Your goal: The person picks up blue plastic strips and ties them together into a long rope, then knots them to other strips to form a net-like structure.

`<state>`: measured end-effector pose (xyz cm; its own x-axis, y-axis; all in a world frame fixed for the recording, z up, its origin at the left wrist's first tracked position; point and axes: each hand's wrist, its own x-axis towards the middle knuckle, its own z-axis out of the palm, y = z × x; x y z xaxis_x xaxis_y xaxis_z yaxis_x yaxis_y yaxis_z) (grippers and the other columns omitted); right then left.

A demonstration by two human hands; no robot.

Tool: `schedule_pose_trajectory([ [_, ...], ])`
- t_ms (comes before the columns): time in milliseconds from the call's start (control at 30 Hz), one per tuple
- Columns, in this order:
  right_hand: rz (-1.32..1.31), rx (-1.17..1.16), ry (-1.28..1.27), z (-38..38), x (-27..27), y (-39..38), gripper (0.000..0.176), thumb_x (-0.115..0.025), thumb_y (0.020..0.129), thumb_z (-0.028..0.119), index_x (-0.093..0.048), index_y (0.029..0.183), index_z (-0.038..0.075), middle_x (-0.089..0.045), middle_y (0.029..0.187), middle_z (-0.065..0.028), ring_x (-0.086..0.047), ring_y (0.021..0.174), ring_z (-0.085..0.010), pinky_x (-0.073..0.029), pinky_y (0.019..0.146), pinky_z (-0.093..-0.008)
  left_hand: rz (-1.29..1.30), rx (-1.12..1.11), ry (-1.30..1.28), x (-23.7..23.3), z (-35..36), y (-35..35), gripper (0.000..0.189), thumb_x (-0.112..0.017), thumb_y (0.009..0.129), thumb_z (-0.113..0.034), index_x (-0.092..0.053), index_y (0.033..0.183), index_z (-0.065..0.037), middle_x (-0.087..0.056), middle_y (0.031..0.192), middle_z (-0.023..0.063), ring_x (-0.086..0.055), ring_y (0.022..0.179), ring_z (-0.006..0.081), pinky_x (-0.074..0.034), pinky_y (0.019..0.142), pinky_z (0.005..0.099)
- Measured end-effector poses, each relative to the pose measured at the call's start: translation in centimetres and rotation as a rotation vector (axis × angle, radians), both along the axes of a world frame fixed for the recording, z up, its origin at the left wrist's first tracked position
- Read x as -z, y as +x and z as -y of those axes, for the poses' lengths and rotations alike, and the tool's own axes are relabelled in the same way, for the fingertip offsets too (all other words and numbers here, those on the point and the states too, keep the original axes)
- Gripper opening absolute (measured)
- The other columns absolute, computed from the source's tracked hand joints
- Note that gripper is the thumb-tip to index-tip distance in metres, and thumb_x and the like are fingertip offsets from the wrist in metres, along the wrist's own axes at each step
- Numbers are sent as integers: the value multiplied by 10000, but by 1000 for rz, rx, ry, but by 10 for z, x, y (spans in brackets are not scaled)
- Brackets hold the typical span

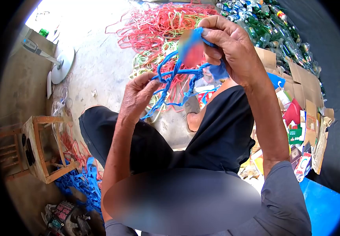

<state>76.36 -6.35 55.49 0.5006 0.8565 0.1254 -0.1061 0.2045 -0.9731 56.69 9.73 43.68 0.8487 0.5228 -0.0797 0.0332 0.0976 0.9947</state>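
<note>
A tangle of twisted blue strips (172, 73) hangs between my two hands, with loops and loose ends drooping over my legs. My left hand (138, 94) pinches a strand at the left side of the tangle between thumb and fingertips. Higher and to the right, my right hand (233, 45) is closed on the bunched blue end, thumb pressed against the curled fingers. A blurred patch hides part of the blue material beside the right fingers. Behind the strips lies a large heap of red and pale green strips (158, 29) on the floor.
Bottles and cans (256, 23) are piled at upper right, above flattened cardboard (303, 84). On the left are a wooden frame stool (40, 147), a standing fan (63, 65) and a heap of blue strips (85, 181). A blue panel (323, 204) lies at lower right.
</note>
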Motion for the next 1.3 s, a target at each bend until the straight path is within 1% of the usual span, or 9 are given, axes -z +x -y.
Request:
schedule_pose_trajectory([
  [133, 42, 22, 12, -3, -6, 4, 152, -589, 999, 67, -614, 1128, -11, -594, 781, -18, -522, 600, -58, -467, 533, -236, 13, 42, -99, -21, -17, 7, 244, -498, 1039, -146, -673, 1086, 16, -744, 996, 80, -541, 675, 67, -467, 632, 222],
  [233, 47, 68, 8, -7, -14, 1, 152, -582, 1017, 84, -622, 1147, 17, -546, 745, -6, -470, 583, -76, -462, 537, -249, 11, 89, -88, -47, -15, 20, 239, -497, 1040, -171, -655, 1064, 6, -748, 1020, 110, -544, 665, 73, -471, 628, 219],
  [500, 69, 151, 44, 3, -45, 16, 143, -563, 1010, 60, -616, 1125, -6, -563, 770, -30, -479, 598, -87, -477, 559, -268, 209, 124, -224, -87, -9, 47, 232, -514, 1040, -187, -634, 1120, -6, -657, 849, 45, -580, 688, 101, -500, 662, 253],
  [633, 19, 128, -37, 1, -57, 18, 277, -606, 1036, 245, -597, 1212, 31, -540, 736, -4, -471, 535, -87, -405, 490, -234, 155, 174, -115, -92, -7, 35, 213, -528, 1033, -162, -667, 1080, -8, -650, 838, 38, -577, 705, 94, -482, 670, 248],
  [800, 101, 54, 15, 1, -53, 11, 145, -571, 1021, 79, -619, 1133, 2, -564, 762, -31, -493, 602, -79, -486, 566, -266, 127, 96, -135, -86, 10, 24, 201, -567, 1023, -174, -693, 1084, -31, -706, 929, 26, -646, 846, 112, -515, 766, 284],
  [900, 87, 27, -13, 1, -47, 5, 148, -570, 1021, 79, -617, 1135, -3, -565, 757, -26, -505, 602, -78, -489, 565, -258, 22, 92, 24, -82, 16, 24, 222, -584, 1018, -199, -697, 1113, -34, -719, 985, 39, -667, 890, 127, -525, 815, 303],
  [1033, 152, 73, -64, 11, -34, -2, 144, -583, 992, 63, -617, 1117, -1, -579, 774, -18, -528, 608, -64, -499, 553, -242, -51, 169, 241, -75, 20, 34, 364, -566, 1017, -187, -615, 1339, -24, -716, 1039, 48, -675, 925, 142, -520, 839, 315],
  [1167, 106, 3, -87, 26, -23, 1, 98, -584, 984, 57, -624, 1065, 18, -593, 801, -9, -530, 588, -58, -476, 527, -229, -33, 153, 521, -67, 18, 43, 397, -451, 982, -43, -573, 1359, -28, -670, 1049, 121, -668, 993, 172, -533, 845, 338],
  [1300, 56, -13, -101, 34, -11, 1, 87, -587, 990, 65, -612, 1063, 27, -586, 802, -2, -527, 595, -51, -470, 533, -223, 168, -51, 281, -97, 45, 46, 369, -458, 956, -21, -659, 1264, 8, -691, 1165, 125, -643, 1093, 201, -509, 964, 348],
])
